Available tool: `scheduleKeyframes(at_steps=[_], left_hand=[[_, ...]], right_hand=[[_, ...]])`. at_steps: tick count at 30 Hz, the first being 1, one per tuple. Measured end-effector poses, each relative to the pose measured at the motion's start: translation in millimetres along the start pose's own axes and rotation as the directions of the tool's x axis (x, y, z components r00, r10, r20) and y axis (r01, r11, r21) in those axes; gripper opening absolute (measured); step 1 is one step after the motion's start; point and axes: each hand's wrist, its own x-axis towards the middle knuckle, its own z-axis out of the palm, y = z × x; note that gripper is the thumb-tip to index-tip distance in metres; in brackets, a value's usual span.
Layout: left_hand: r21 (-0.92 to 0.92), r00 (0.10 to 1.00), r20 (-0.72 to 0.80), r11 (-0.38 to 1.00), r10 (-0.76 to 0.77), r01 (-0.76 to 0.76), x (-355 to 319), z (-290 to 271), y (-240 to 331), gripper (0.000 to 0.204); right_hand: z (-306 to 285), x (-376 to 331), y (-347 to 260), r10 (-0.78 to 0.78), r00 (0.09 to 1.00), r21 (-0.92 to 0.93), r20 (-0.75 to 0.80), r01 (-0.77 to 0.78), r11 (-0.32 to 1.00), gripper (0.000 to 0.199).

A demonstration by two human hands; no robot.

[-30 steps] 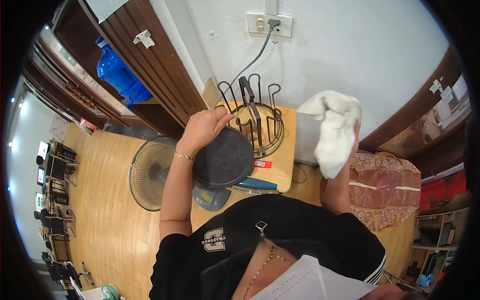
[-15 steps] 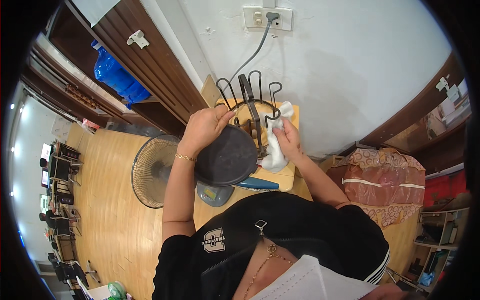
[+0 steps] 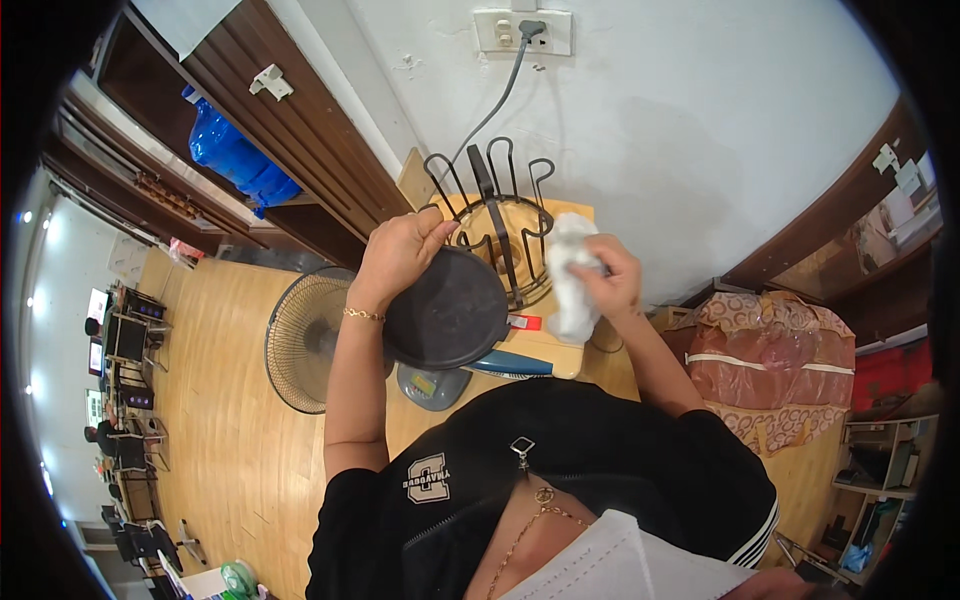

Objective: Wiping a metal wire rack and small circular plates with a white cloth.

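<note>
My left hand (image 3: 398, 255) grips the far rim of a round dark pan (image 3: 447, 309), held tilted over a small wooden table (image 3: 541, 352). My right hand (image 3: 612, 277) is closed on a bunched white cloth (image 3: 571, 276) just to the right of the pan, a small gap between them. Behind both hands stands a black wire rack (image 3: 500, 220) on the table top. A red and black handle (image 3: 522, 322) sticks out beside the pan under the cloth.
A grey cable (image 3: 497, 100) runs from a wall socket (image 3: 523, 30) down to the rack. A standing fan (image 3: 302, 340) sits on the wooden floor to the left. A scale (image 3: 432, 384) lies below the table. A patterned covered bundle (image 3: 777, 362) is at right.
My right hand has come down from the raised position at right, bringing the white cloth in beside the pan. The left hand has held the pan in about the same place.
</note>
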Motion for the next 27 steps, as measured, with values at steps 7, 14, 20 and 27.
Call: scheduleKeyframes(at_steps=[7, 14, 20, 27], left_hand=[[-0.026, 0.999, 0.041, 1.000, -0.003, 0.004, 4, -3, -5, 0.036], [-0.031, 0.998, 0.046, 0.998, 0.047, -0.046, 9, -2, -5, 0.037], [0.038, 0.999, 0.034, 0.999, -0.004, 0.002, -7, -13, 4, 0.029], [0.114, 0.989, 0.125, 0.991, -0.081, 0.067, -3, -18, 64, 0.044]], right_hand=[[45, 22, -30, -0.060, 0.993, -0.368, 0.105, 0.095, 0.925, 0.024], [32, 7, 3, 0.032, 0.960, -0.469, 0.279, 0.107, 0.876, 0.023], [-13, 21, 22, 0.473, 0.779, -0.089, 0.410, -0.482, 0.871, 0.022], [-26, 62, 47, 0.431, 0.889, 0.536, 0.153, -0.441, 0.720, 0.037]])
